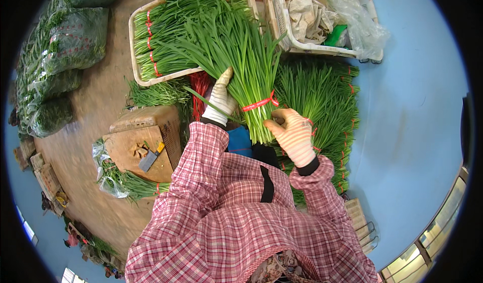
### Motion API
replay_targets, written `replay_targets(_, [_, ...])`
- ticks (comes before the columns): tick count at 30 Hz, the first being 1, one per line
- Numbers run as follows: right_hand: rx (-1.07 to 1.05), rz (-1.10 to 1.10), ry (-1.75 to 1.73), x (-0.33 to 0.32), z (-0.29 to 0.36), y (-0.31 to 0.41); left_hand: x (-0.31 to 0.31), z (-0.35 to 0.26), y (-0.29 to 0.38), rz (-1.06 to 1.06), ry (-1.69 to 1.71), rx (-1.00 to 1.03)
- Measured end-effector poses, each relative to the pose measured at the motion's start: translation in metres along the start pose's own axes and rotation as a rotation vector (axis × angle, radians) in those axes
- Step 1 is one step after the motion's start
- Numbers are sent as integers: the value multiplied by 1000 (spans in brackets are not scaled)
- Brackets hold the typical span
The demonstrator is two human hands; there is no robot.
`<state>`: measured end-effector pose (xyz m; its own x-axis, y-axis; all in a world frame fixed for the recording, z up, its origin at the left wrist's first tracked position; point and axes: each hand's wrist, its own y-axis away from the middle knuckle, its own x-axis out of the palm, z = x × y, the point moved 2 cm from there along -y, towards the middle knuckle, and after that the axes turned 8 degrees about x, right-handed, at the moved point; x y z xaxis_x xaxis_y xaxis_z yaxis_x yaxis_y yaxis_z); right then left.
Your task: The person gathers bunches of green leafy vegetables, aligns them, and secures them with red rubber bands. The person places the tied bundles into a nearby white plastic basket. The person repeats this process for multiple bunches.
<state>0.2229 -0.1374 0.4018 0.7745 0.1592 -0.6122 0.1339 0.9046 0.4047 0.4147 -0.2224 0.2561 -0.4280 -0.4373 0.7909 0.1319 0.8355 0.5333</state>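
Note:
Before my chest is a bunch of long green leaves with pale cut stems, likely garlic chives (245, 71). A red printed tie (260, 103) goes round its stems, knotted at the right side. My left hand (220, 96), in a striped knit glove, grips the bunch from the left, thumb up along the leaves. One loose leaf (207, 103) lies across that glove. At the lower right of the bunch, my gloved right hand (292, 132) has thumb and forefinger against the stem ends below the tie. Whether they pinch any stems is unclear.
A crate (136, 62) of tied bunches stands ahead. Right of it, another crate (290, 37) holds plastic and cloth. Tied bunches (324, 98) are piled at my right. A cleaver (151, 159) lies on a brown block (124, 147) at left; bagged greens (75, 37) lie beyond.

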Motion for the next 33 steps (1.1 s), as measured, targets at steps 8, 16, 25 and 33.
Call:
replay_targets(8, [170,95,-147,14,3,-7,-8,-5,5,85,1,17])
replay_targets(16, [56,87,202,19,-20,7,-9,-34,-8,-38,70,141])
replay_targets(25, [-113,-19,-188,-5,-22,-41,26,-81,1,-11,-22,201])
replay_targets(33, [200,432,-949,52,5,-104,74,-60,15,261,-789,348])
